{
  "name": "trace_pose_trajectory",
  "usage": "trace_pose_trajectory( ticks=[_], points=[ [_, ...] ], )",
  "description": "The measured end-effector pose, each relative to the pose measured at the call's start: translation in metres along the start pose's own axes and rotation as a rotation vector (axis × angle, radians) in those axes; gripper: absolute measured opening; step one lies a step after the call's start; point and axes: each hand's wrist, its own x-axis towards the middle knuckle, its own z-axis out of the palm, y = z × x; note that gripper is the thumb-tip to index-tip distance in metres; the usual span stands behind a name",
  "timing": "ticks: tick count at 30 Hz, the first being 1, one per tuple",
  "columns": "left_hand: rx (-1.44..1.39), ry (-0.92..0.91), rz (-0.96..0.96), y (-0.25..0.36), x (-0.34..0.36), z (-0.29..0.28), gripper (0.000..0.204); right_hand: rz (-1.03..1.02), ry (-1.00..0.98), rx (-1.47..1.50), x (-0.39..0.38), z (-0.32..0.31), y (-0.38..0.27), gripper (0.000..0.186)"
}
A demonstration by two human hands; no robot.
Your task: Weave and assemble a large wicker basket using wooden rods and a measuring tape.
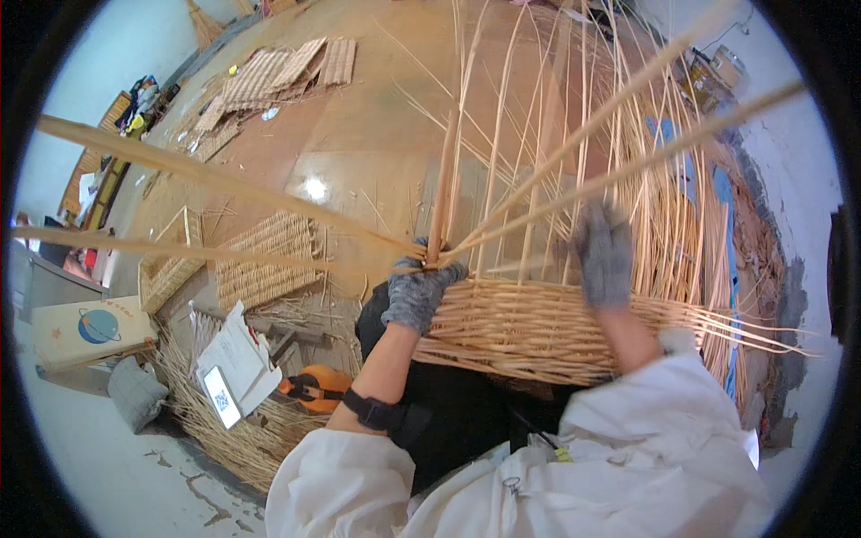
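My left hand (417,296), in a grey glove, is closed round long canes at the base of an upright stake (446,161). They meet at the left end of a partly woven willow panel (516,327) lying across my lap. Long pale rods rise from its upper edge, and loose ends fan out to its right. My right hand (605,255), also gloved, is among the upright rods above the right part of the weave; motion blurs its fingers, so I cannot tell whether they grip anything. Two thick canes cross the view diagonally above both hands.
Woven mats (265,260) and a wicker frame (170,255) lie ahead-left, more panels (287,67) farther back. A cardboard box (90,332), papers, a phone (221,397), an orange tool (323,387) and loose reeds are at my left. Bundled rods (722,269) run along the right wall.
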Motion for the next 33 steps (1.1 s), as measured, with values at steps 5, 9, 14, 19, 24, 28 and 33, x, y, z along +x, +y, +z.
trace_pose_trajectory(
  ticks=[5,9,14,19,24,28,33],
  points=[
    [-0.210,0.124,0.054,0.008,-0.005,0.003,0.042,-0.259,-0.117,-0.211,-0.017,-0.010,0.021,0.017],
    [0.534,0.823,0.674,0.033,-0.070,0.009,0.056,0.214,0.021,0.218,-0.024,-0.081,0.021,0.016],
    [0.093,0.808,0.850,0.111,-0.154,0.014,0.018,0.263,0.111,0.322,-0.036,-0.086,0.025,0.023],
    [0.612,-0.105,0.508,0.072,-0.016,0.062,0.034,0.226,0.123,0.356,-0.035,-0.100,0.051,0.015],
    [0.923,-0.513,0.251,0.076,0.009,0.078,0.052,0.108,-0.246,-0.357,-0.001,-0.090,-0.002,0.020],
    [0.750,-0.285,0.007,0.079,0.004,0.132,0.050,-0.981,0.163,-1.291,0.154,-0.096,0.071,0.037],
    [0.842,-0.389,-0.062,0.092,0.010,0.098,0.058,-0.239,0.152,-0.263,0.005,-0.118,0.011,0.056]
  ],
)
